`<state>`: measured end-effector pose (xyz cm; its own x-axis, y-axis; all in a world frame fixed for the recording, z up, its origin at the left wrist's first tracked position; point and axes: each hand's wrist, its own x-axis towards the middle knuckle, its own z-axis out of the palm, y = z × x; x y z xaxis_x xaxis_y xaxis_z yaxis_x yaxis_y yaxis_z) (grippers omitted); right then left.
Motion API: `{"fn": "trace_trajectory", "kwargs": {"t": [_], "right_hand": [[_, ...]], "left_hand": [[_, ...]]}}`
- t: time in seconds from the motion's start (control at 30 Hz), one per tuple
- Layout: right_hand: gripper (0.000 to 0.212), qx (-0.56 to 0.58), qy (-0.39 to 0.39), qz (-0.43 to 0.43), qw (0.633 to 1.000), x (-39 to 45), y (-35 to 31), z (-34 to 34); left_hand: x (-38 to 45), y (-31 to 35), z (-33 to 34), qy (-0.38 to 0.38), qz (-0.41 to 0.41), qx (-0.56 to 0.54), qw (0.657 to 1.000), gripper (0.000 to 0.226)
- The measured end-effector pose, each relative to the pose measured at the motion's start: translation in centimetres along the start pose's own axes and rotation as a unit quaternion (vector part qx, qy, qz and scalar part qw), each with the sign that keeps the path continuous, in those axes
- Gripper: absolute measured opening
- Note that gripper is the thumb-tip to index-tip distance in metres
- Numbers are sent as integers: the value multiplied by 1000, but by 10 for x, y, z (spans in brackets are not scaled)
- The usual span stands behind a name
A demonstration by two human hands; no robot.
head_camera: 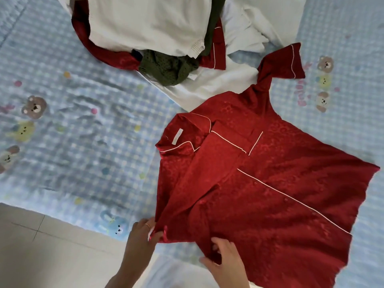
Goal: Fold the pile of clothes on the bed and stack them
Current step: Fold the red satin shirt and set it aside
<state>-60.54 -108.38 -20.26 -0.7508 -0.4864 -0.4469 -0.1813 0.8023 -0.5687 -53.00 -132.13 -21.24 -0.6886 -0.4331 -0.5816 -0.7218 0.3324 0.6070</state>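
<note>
With the left hand [143, 231] pinching the hem and the right hand [224, 256] gripping the fabric, the red shirt [259, 183] lay partly folded just beyond them, while the pile [166, 38] farther away remained unfolded.

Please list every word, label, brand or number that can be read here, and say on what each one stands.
Nothing can be read with certainty.
Pink letters on the bedsheet: sideways and blurred, unreadable.
White label inside the collar of the red shirt: no print can be made out.
No numbers or signs are visible.
</note>
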Motion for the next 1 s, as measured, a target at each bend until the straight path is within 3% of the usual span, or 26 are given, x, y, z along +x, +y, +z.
{"fn": "trace_trajectory", "kwargs": {"t": [0.13,0.3,0.37,0.47,0.53,0.6,0.67,0.73,0.87,1.0], "right_hand": [[44,-101,3,-54,993,4,-1,3],[46,-176,-33,-122,976,-22,8,3],[54,-167,-17,-103,980,-19,17,0],[64,-194,-25,-71,978,-14,28,-5],[55,-181,-15,-69,981,-15,31,-8],[37,-54,22,-8,998,-6,30,-14],[21,86,102,108,985,28,21,-27],[18,130,163,147,967,79,10,-45],[35,34,197,93,975,179,-17,-74],[34,-99,179,-33,978,253,-43,-86]], "left_hand": [[5,-7,-17,-31,-71,-36,996,26],[5,-15,-43,-128,-110,41,985,26],[5,-11,-41,-128,-116,33,984,17],[5,-13,-38,-144,-129,48,980,24],[1,-21,-40,-203,-156,95,962,29],[0,-26,-43,-231,-160,93,955,26],[7,-26,-41,-141,-168,46,975,27],[19,-17,-29,-45,-178,-3,983,15],[27,4,-6,-68,-167,32,983,9],[25,1,-12,33,-212,-28,976,9]]}}
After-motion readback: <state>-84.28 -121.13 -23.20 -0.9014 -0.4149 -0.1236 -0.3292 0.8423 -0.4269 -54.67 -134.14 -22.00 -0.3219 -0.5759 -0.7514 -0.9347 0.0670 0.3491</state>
